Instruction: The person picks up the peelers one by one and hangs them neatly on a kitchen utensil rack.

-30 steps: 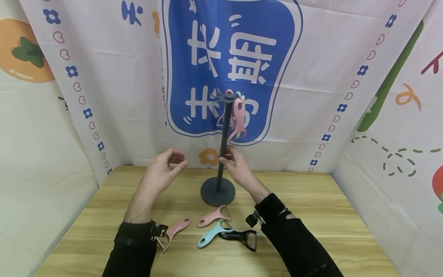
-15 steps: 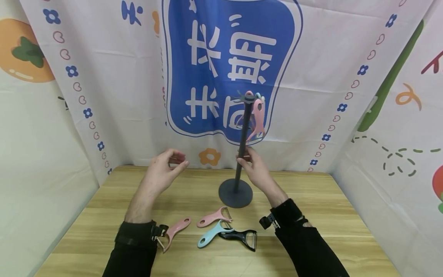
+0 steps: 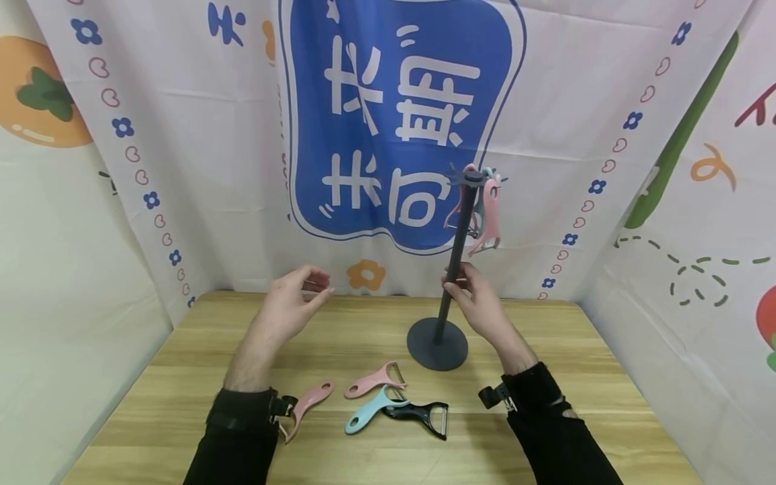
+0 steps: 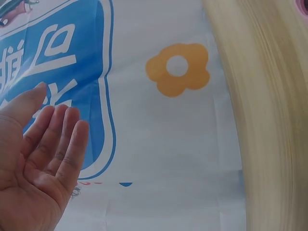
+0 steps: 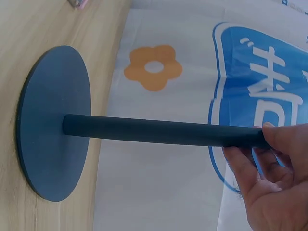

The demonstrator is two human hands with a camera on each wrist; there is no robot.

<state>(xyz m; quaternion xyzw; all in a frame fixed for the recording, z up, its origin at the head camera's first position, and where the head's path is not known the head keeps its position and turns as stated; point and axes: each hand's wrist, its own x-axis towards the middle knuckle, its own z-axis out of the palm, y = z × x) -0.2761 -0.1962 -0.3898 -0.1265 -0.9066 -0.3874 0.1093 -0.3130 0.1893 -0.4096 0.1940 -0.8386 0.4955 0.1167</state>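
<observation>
A dark grey rack (image 3: 438,345) with a round base, a thin pole and hooks at its top stands right of the table's middle. My right hand (image 3: 481,306) pinches the pole between thumb and fingers, as the right wrist view also shows on the pole (image 5: 159,131). From the hooks hang a pink peeler (image 3: 490,215) and others partly hidden behind it. My left hand (image 3: 292,306) hovers at the left with relaxed fingers and holds nothing; the left wrist view shows its bare palm (image 4: 41,178).
On the wooden table (image 3: 206,350) lie a pink peeler (image 3: 309,402) by the left wrist, another pink peeler (image 3: 370,382), a light blue peeler (image 3: 372,409) and a black peeler (image 3: 418,414). The blue one overlaps the black one. A printed curtain (image 3: 545,135) hangs behind.
My right hand has moved the rack to the right across the table, with the hanging peelers on it. The left hand and the peelers on the table stay nearly where they were.
</observation>
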